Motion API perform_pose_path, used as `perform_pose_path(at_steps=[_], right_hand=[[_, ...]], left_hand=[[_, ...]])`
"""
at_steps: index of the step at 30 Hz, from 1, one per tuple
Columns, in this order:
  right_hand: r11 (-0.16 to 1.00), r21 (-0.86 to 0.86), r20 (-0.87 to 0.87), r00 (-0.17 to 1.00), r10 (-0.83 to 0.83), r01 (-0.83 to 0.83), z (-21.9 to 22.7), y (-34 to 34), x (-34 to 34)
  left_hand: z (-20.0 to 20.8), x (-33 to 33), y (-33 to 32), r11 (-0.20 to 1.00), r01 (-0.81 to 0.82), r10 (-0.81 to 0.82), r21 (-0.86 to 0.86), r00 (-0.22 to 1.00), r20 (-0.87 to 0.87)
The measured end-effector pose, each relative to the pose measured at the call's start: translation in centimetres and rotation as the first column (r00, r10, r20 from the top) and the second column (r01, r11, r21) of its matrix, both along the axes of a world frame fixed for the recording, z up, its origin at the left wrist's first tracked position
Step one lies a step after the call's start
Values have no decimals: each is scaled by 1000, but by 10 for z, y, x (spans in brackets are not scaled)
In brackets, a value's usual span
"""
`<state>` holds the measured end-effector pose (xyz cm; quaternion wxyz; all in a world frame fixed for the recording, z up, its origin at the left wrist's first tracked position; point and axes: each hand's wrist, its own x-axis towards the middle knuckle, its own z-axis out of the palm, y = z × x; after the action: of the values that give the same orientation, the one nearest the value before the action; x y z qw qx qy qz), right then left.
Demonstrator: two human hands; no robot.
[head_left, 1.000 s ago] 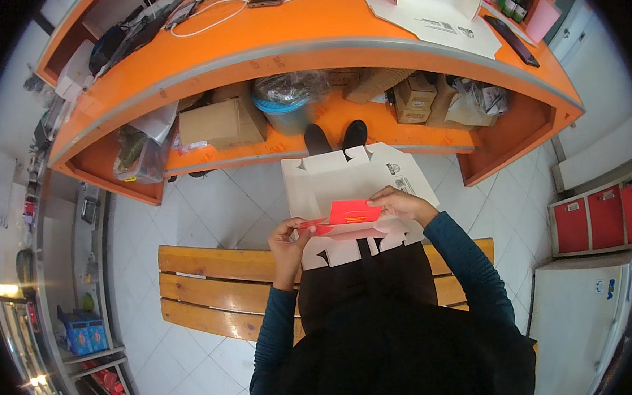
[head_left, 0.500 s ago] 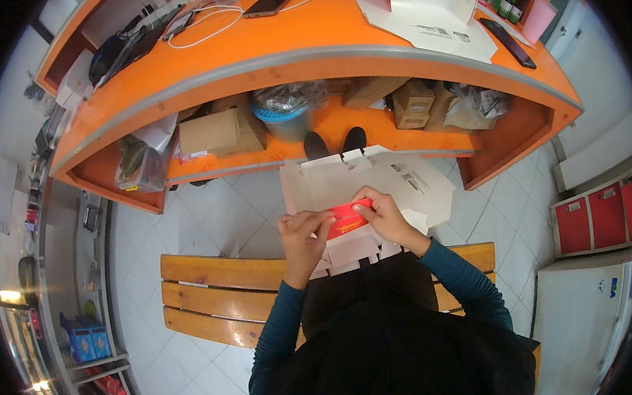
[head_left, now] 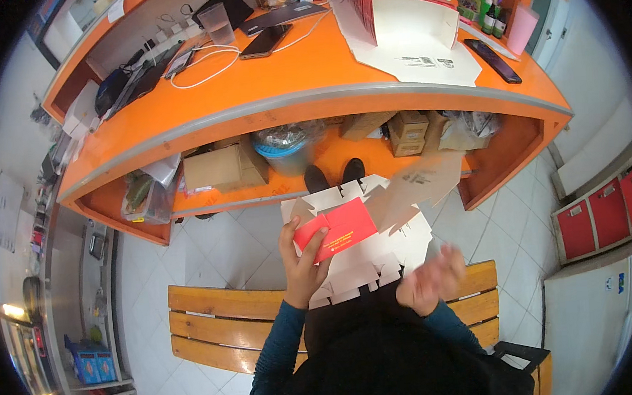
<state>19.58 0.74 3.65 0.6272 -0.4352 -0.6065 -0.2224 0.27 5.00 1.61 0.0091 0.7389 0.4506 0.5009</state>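
My left hand (head_left: 304,260) grips the left end of a red cardboard carton piece (head_left: 343,232) with small yellow print, the thumb lying across its face. A pale flap (head_left: 424,184), blurred by motion, rises at the right of the red piece and seems joined to it. Under it, white flat carton blanks (head_left: 357,276) with cut tabs rest on my lap. My right hand (head_left: 433,281) is apart from the carton, to the lower right above my thigh. Nothing shows in it, and its fingers are smeared by motion.
An orange desk (head_left: 294,72) curves ahead, bearing a stack of red-and-white cartons (head_left: 414,28), a phone (head_left: 266,41) and another phone (head_left: 493,61). Below are a blue-rimmed bucket (head_left: 282,152) and a brown box (head_left: 213,169). Under me is a slatted wooden bench (head_left: 222,323).
My right hand has let go of the red piece and moved down to the right. The left hand keeps hold; the red piece now lies tilted, showing more of its face. The pale flap has lifted.
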Motion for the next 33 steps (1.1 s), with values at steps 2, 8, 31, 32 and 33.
perform_pose_path(at_steps=[2, 8, 31, 32, 33], right_hand=[[949, -282, -238, 968, 75, -143, -2, 13, 5], [602, -641, -90, 826, 557, -476, 18, 41, 23], [651, -549, -454, 841, 294, -524, -1, 18, -3], [645, -563, -412, 852, 322, -516, -3, 14, -6], [595, -570, -492, 816, 304, -566, -11, 13, -6]], left_hand=[[4, 5, -6, 1000, 3, -2, -15, 1000, 19], [11, 18, -13, 998, 60, -57, 18, 991, -121], [25, 20, -29, 983, 181, -184, -33, 970, -157], [26, 19, -29, 979, 203, -205, -31, 962, -183], [27, 18, -30, 981, 195, -192, -12, 954, -232]])
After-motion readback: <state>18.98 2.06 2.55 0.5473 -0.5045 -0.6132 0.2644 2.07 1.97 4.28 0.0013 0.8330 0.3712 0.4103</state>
